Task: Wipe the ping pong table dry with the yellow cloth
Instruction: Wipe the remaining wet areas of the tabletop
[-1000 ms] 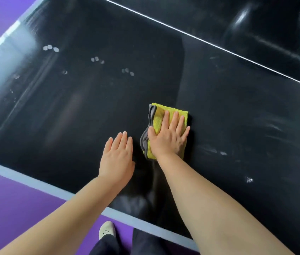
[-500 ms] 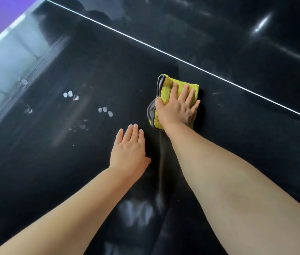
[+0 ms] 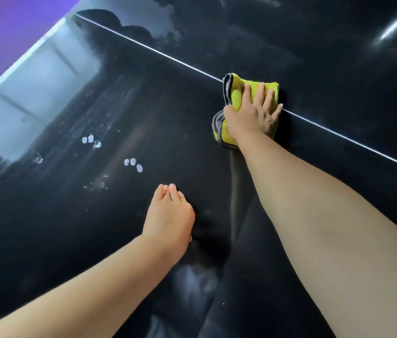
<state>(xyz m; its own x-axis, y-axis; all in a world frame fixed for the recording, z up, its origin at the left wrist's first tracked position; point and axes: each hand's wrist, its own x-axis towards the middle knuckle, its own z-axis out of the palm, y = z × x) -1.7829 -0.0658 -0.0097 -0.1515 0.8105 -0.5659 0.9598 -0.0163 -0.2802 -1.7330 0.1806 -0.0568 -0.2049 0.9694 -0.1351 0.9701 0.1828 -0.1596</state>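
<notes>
The right hand (image 3: 251,115) lay flat, fingers spread, its grip pressing down on the folded yellow microfibre cloth with a grey edge (image 3: 235,96). The cloth sat on the glossy black ping pong desk (image 3: 339,69), straddling the thin white centre line (image 3: 158,53). The left hand (image 3: 168,215) rested palm-down on the desk nearer the person, fingers together, holding nothing. Small pale water drops (image 3: 133,163) lay to its left.

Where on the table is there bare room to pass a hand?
Free: the black table beyond the white line, and right of the right hand on the yellow cloth. Busier: droplets left of the left hand.
</notes>
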